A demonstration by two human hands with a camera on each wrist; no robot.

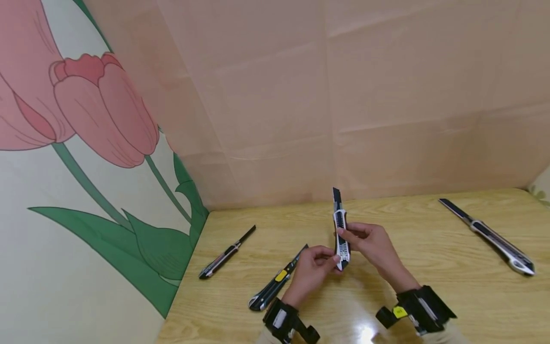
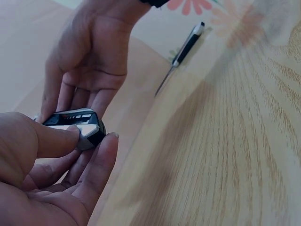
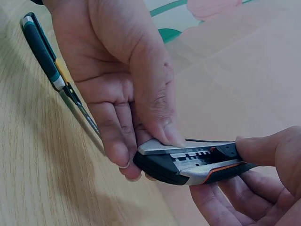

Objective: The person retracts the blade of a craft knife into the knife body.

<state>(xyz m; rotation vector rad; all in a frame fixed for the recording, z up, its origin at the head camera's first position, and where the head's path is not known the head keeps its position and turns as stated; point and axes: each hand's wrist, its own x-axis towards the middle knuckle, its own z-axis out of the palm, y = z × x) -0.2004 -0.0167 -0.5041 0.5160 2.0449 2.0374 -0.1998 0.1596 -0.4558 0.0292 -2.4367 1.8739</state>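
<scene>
A white-and-black utility knife stands nearly upright between my hands, its dark blade extended at the top. My left hand pinches its lower end between thumb and fingers. Higher on the handle, my right hand grips it, the thumb across the slider side. In the right wrist view, the held knife shows its slotted channel and an orange line along one edge. The left wrist view shows the knife's butt end, with the left thumb on it. Part of the handle is covered by fingers.
A black utility knife with a yellow slider lies beside my left hand, partly covered by it. Farther left lies a slimmer knife; a larger one lies far right. Both have blades out on the wooden table, before a brown wall covering.
</scene>
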